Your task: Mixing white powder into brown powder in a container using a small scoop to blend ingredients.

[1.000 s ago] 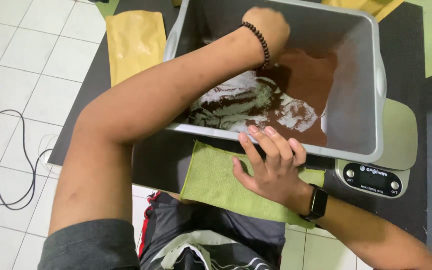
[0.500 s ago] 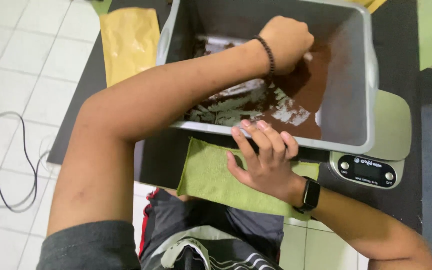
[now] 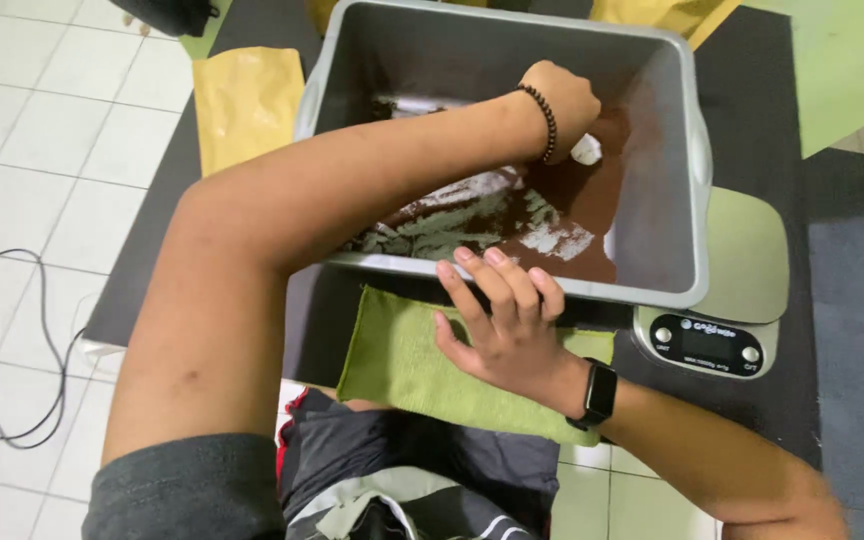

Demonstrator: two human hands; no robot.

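Observation:
A grey plastic tub (image 3: 694, 190) stands on a kitchen scale (image 3: 747, 260). Brown powder (image 3: 577, 205) lies in its right half, and streaked pale patches show on the bottom at the left. My left hand (image 3: 564, 98), a bead bracelet on the wrist, reaches deep inside and is closed on a small white scoop (image 3: 586, 151) just above the powder. My right hand (image 3: 502, 320), with a black watch on the wrist, holds the tub's near rim, fingers over the edge and thumb outside.
A green cloth (image 3: 392, 360) lies on the dark mat (image 3: 767, 90) in front of the tub. A yellow pouch (image 3: 247, 100) lies to the left. A cable (image 3: 12, 400) runs across the white tiled floor. The scale's display (image 3: 707, 345) faces me.
My left hand has come away from the tub's far wall and down toward the powder heap. My right hand has stayed on the near rim.

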